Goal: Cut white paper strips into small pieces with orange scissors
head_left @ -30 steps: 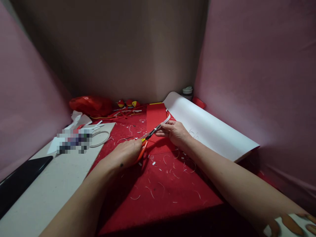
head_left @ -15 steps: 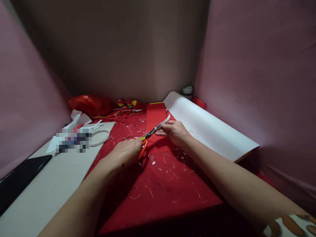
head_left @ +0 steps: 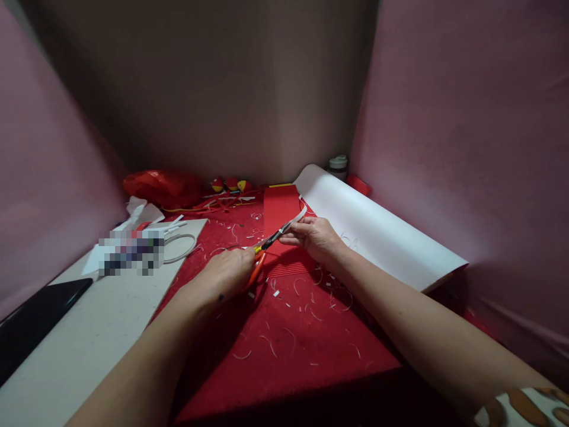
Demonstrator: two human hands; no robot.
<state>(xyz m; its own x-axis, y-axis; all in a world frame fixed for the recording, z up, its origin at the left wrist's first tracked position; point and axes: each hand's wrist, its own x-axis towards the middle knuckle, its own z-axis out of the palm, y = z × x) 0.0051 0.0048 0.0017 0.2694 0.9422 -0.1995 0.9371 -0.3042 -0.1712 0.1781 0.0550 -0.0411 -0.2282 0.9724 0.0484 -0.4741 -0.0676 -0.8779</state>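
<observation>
My left hand [head_left: 231, 268] is closed round the orange-and-yellow handles of a pair of scissors [head_left: 272, 238], whose dark blades point up and to the right. At the blade tips, my right hand [head_left: 316, 237] pinches a narrow white strip [head_left: 300, 216] that curves upward past the fingers. The blades lie against the strip; whether they are cutting into it is too small to tell. Beneath both hands lies a red ribbed sheet [head_left: 281, 207] on the red cloth [head_left: 306, 350], which is strewn with thin white curls and small offcuts.
A large rolled white sheet [head_left: 377, 222] lies at the right. A pale board [head_left: 102, 332] on the left bears a black flat object [head_left: 44, 317], a coiled ring [head_left: 180, 249] and blurred items. Behind are a red plastic bag [head_left: 162, 188], small red-and-yellow figures [head_left: 231, 184] and a lidded cup [head_left: 338, 167].
Hands, scissors and white strip look almost the same as before. The view has shifted very slightly, most noticeably at the left board.
</observation>
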